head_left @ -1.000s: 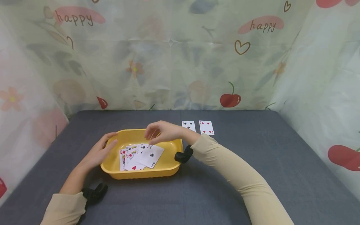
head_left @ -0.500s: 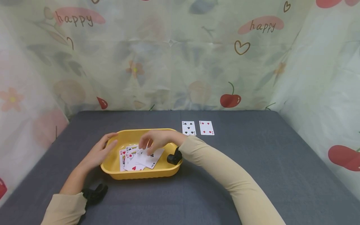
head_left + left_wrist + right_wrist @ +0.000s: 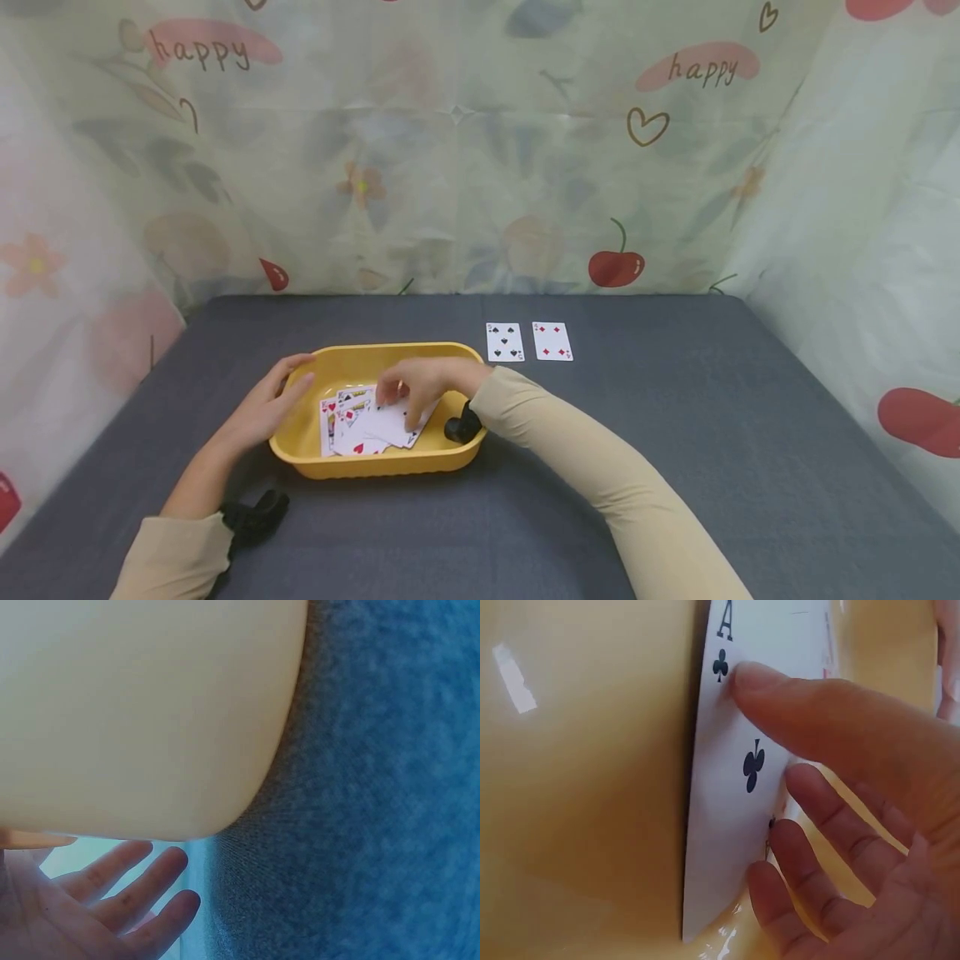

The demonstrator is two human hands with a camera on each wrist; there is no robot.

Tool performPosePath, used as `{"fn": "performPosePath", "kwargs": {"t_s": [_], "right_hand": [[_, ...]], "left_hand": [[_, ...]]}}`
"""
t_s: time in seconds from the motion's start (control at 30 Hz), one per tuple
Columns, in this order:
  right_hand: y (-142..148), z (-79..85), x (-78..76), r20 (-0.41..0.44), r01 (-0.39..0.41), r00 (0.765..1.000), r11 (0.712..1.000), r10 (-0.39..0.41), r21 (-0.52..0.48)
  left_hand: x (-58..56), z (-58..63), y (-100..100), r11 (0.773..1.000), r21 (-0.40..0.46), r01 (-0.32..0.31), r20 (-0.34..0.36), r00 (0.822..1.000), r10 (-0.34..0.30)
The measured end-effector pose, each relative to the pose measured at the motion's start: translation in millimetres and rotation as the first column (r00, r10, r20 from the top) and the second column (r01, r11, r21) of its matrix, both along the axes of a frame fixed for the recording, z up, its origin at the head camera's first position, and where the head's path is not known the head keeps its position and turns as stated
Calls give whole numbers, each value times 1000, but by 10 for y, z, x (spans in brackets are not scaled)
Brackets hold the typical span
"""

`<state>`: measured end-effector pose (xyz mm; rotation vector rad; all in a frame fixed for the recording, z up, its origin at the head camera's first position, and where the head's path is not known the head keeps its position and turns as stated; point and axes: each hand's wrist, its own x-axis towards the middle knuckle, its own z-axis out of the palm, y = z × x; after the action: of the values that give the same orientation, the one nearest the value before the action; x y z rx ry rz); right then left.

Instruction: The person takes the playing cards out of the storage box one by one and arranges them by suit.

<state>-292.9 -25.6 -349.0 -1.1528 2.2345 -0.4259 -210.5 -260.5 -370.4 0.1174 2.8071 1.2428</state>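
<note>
A yellow plastic basin (image 3: 375, 468) stands on the dark cloth in the head view, with several playing cards (image 3: 352, 421) overlapping inside. My left hand (image 3: 267, 404) rests at its left end, thumb over the rim; in the left wrist view the fingers (image 3: 154, 889) extend fairly straight beside the outer wall (image 3: 150, 735). My right hand (image 3: 426, 383) is inside the basin over the cards. The right wrist view shows its thumb touching the ace of clubs (image 3: 712, 847) near a corner. The other fingers, slightly bent, are at the card's opposite side; their contact with it is unclear.
On the cloth beyond the basin lie a five of spades (image 3: 505, 342) and a four of diamonds (image 3: 552, 341), face up and side by side. A patterned curtain (image 3: 457, 167) hangs behind and along both sides of the table (image 3: 675, 433).
My right hand has come down into the basin, and its thumb has moved toward the near corner of the ace of clubs. The five of spades is fully uncovered. My left hand stays put.
</note>
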Motion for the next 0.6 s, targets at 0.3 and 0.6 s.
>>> {"fn": "performPosePath", "kwargs": {"t_s": [0.3, 0.6], "right_hand": [[-21, -25, 30, -66, -9, 998, 1000, 10, 24], [-2, -33, 46, -68, 15, 998, 999, -13, 32]], "left_hand": [[8, 16, 6, 1000, 5, 0, 2, 1000, 0], [9, 18, 11, 1000, 8, 2, 17, 1000, -2]]}}
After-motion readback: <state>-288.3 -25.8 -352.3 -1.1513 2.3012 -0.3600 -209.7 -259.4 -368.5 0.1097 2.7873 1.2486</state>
